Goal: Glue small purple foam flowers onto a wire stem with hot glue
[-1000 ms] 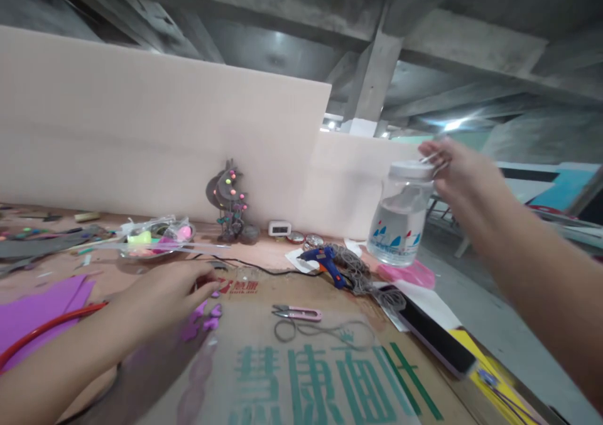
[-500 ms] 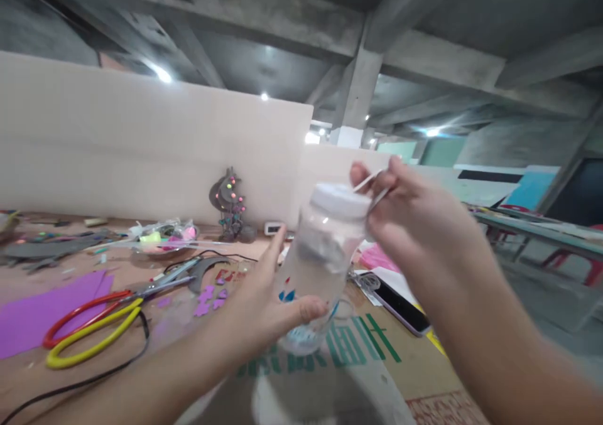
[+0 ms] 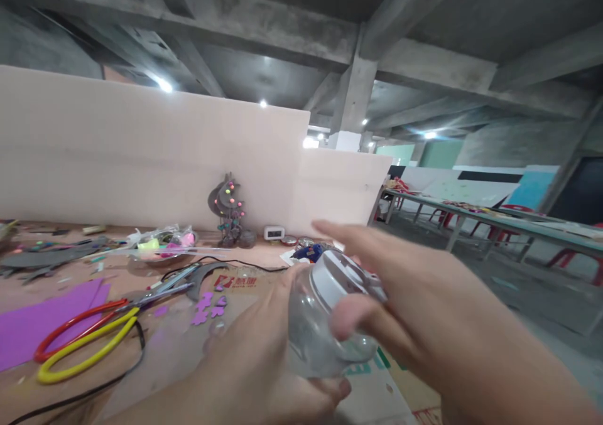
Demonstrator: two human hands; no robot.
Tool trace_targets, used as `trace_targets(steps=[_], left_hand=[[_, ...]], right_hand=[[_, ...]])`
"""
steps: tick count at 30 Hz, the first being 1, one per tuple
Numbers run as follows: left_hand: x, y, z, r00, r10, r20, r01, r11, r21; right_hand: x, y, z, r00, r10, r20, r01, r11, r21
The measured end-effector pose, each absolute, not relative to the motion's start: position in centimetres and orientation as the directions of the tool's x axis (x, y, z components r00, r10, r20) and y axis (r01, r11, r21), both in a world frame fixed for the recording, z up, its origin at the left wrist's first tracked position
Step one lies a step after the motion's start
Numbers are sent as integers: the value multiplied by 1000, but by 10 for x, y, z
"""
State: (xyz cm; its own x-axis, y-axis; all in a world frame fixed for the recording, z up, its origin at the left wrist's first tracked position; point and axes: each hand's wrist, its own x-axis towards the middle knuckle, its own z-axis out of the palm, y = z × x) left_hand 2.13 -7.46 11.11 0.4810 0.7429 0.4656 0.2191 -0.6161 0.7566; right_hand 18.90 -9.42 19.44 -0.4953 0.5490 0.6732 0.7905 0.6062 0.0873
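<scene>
A clear plastic jar [image 3: 311,331] with a white lid [image 3: 332,277] is tilted in front of me over the cardboard. Wrapped round its left side and underside is my left hand [image 3: 277,349]. My right hand [image 3: 391,287] is at the lid's right side, thumb in front of the jar and fingers stretched out above and behind the lid. It is slightly blurred, and part of the lid is hidden by it. Left of the jar, small purple cut-out pieces [image 3: 205,306] lie on the work surface.
Scissors with red and yellow handles [image 3: 89,343] lie by purple sheets [image 3: 56,315] at the left. Behind are a bowl of wrapped bits [image 3: 162,244], a grey beaded moon ornament [image 3: 228,208] and a small white clock [image 3: 274,232]. A black cable crosses the table [image 3: 28,384].
The jar has moved down and tilted. My right hand has come down from the white loop above the lid to the lid's side, its fingers now spread. My left hand has shifted lower round the jar.
</scene>
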Motion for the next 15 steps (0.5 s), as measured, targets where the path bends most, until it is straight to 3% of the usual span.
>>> trace_targets(steps=[5,12,15], left_hand=[[19,-75,108,460,700,546,175,-674,718],[18,-66,100,443,731,519,225,-651,725],[15,-61,99,468,685,558,183,-693,697]], right_hand=[[168,-96,187,-525,672,523,827,548,125],[170,-85,177,-503,647,572,804,593,37],[170,-82,176,-558,569,604,721,692,14]])
